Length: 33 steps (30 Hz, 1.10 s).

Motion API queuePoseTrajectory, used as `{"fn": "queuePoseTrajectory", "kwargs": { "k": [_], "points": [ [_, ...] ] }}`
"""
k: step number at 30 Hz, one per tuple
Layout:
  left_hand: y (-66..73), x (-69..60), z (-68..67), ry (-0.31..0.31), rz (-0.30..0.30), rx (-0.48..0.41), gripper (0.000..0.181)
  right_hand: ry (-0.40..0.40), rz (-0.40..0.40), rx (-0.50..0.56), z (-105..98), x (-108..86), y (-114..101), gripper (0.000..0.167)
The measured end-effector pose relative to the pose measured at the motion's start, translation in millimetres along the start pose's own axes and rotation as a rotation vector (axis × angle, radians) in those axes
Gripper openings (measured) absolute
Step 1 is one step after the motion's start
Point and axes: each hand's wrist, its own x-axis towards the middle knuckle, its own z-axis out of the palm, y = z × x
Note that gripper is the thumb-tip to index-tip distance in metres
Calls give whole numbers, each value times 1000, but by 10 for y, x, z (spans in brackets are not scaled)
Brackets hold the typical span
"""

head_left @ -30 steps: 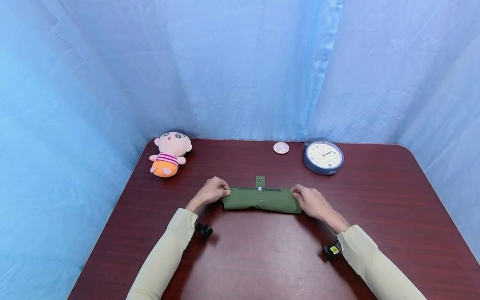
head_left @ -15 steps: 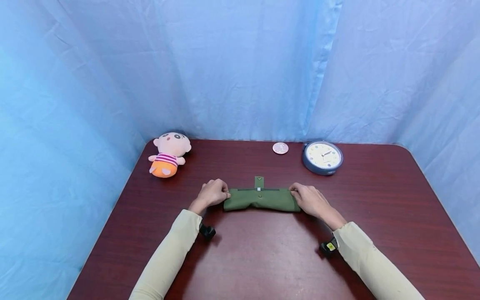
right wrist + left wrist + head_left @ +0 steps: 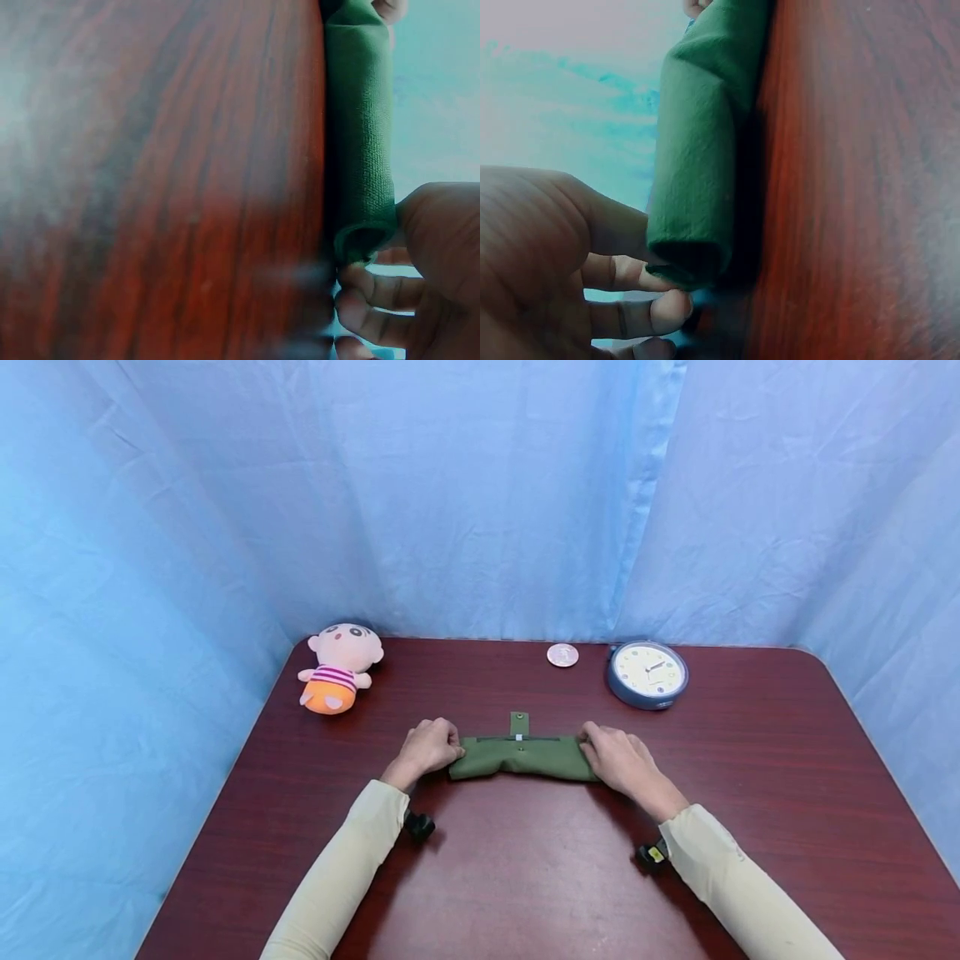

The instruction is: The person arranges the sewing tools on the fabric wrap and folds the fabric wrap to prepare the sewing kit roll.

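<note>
A rolled green cloth pouch (image 3: pixel 536 764) lies on the table in the head view. A dark zipper with a white pull runs along its far side, and a small snap shows on the near face. From the far edge a strap (image 3: pixel 519 724) with a metal snap points away from me. My left hand (image 3: pixel 427 747) pinches the pouch's left end between thumb and fingers. At the right end, my right hand (image 3: pixel 621 762) pinches the cloth likewise. Both wrist views show the pouch (image 3: pixel 694 157) end-on as a hollow roll, with fingers curled beneath and behind it.
Toward the back left corner lies a plush doll (image 3: pixel 337 668) in a striped top and orange shorts. A round pinkish-white disc (image 3: pixel 562 655) and a blue-rimmed clock (image 3: pixel 647 675) lie near the back edge of the dark red table (image 3: pixel 510 877). Blue curtains (image 3: pixel 480 502) hang behind.
The pouch's near edge has rolled slightly away from me, and its near face now looks narrower and more rounded. Both hands have shifted slightly inward, still pinching the ends.
</note>
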Motion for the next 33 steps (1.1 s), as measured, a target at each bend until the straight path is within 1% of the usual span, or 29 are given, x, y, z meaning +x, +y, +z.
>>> {"fn": "queuePoseTrajectory", "kwargs": {
  "k": [2, 4, 5, 7, 9, 11, 13, 18, 19, 22, 25, 27, 29, 31, 33],
  "points": [
    [25, -6, 9, 11, 6, 45, 37, 36, -10, -50, -3, 11, -14, 13],
    [54, -11, 22, 24, 10, 99, 39, 83, -42, -98, -9, 27, -33, 15],
    [70, -15, 29, 30, 11, 127, 40, 105, -68, -116, -9, 33, -43, 16],
    [97, -22, 51, 55, 11, 181, 39, 140, -130, -144, -10, 42, -67, 11],
    [119, -36, 77, 83, 13, 218, 35, 152, -189, -160, -3, 47, -87, 8],
    [130, -53, 106, 117, 18, 241, 31, 144, -225, -175, 3, 41, -104, 12],
    [137, -69, 134, 150, 25, 244, 26, 120, -234, -195, -3, 29, -120, 17],
    [154, -108, 179, 188, 22, 227, 18, 38, -192, -228, -85, -28, -212, 15],
    [158, -114, 187, 191, 18, 226, 16, 17, -179, -229, -107, -47, -246, 20],
    [168, -129, 217, 205, 12, 233, 14, -51, -143, -238, -150, -127, -372, 48],
    [175, -140, 255, 248, 25, 259, 18, -104, -127, -286, -147, -231, -497, 73],
    [176, -143, 281, 297, 56, 279, 21, -107, -133, -348, -124, -290, -563, 83],
    [178, -145, 304, 354, 106, 297, 23, -94, -137, -412, -98, -333, -612, 89],
    [178, -149, 318, 408, 164, 318, 30, -79, -138, -466, -71, -354, -643, 93],
    [184, -161, 316, 442, 214, 335, 39, -78, -132, -491, -58, -364, -663, 94]
  ]
}}
